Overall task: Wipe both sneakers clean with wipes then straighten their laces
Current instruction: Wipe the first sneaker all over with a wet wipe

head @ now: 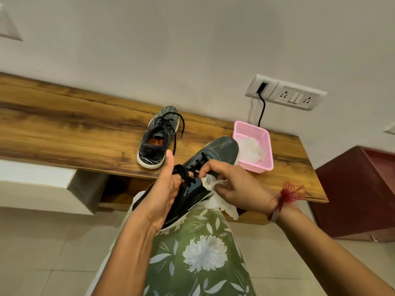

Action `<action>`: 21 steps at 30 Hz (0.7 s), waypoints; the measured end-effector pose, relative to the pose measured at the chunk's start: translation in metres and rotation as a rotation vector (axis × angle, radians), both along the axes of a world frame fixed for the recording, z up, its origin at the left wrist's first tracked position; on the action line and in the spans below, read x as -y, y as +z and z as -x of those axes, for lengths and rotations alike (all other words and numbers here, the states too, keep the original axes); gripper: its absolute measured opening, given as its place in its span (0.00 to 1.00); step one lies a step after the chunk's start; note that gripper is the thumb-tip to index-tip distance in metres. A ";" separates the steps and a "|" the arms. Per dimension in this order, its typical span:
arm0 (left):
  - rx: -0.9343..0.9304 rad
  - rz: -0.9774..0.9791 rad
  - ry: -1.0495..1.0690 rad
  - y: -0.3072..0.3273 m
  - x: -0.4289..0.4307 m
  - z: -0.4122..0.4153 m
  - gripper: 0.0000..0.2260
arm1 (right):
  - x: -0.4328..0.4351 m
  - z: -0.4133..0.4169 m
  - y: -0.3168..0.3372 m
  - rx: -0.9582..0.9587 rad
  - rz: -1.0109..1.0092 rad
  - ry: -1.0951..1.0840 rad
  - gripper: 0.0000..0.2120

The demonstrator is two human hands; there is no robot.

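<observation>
Black held sneaker [205,167], long axis toward 1 o'clock, gripped by left hand [164,189]; right hand [230,184], at 3 o'clock, pinches wipe [215,197] and lace [186,174].

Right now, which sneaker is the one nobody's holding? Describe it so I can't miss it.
Find the wooden shelf along the wall. The free sneaker stands on it, left of the pink basket. Unlike the held sneaker, it has an orange insole and loose laces.
</observation>
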State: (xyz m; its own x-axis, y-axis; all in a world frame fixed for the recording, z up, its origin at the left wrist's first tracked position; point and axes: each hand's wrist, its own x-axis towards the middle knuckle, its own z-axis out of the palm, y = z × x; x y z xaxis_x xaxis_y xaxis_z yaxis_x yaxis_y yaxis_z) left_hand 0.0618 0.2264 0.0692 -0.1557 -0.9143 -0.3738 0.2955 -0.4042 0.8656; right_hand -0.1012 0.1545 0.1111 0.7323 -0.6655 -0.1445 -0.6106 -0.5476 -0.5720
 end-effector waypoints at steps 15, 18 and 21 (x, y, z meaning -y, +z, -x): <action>0.009 -0.022 0.062 0.007 0.002 -0.009 0.33 | 0.009 0.002 0.001 0.592 -0.942 -0.201 0.26; 0.006 -0.095 0.047 0.005 0.003 -0.010 0.35 | 0.009 0.003 -0.004 0.623 -0.951 -0.232 0.26; -0.243 -0.168 0.035 0.011 0.000 -0.015 0.36 | 0.004 0.001 -0.004 0.655 -0.948 -0.247 0.24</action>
